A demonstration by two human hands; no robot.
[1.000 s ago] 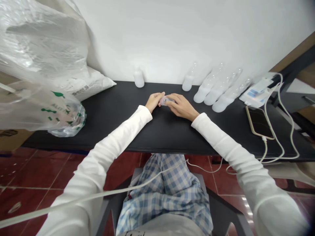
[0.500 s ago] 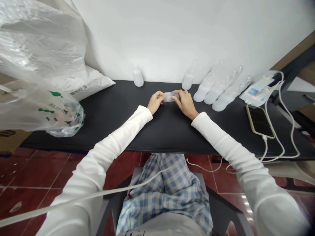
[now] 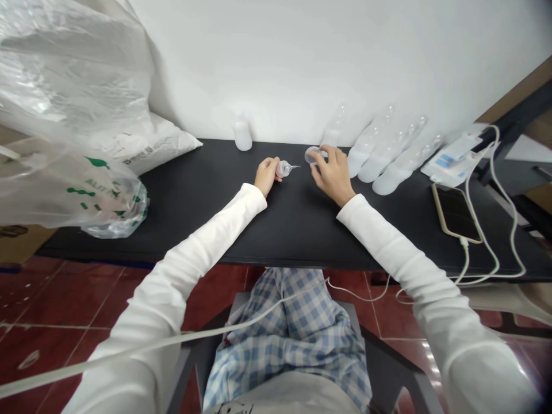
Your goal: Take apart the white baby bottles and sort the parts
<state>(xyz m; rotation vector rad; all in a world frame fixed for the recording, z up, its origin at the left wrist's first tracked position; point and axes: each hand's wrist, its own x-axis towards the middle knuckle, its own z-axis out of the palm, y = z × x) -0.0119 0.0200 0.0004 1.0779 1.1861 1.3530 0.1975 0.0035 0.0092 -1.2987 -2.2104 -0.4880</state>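
A black table is backed by a white wall; its left end is crowded by plastic-wrapped packages. Four translucent bottles with clear tops are lined up on the right, the nearest partly hidden by the right hand; one short bottle is set by the wall. At centre, a clear round cap is pinched in the right hand's fingertips, just above the table. Well apart from the cap, a small clear thin-spouted fitting is gripped by the left hand, spout pointing right.
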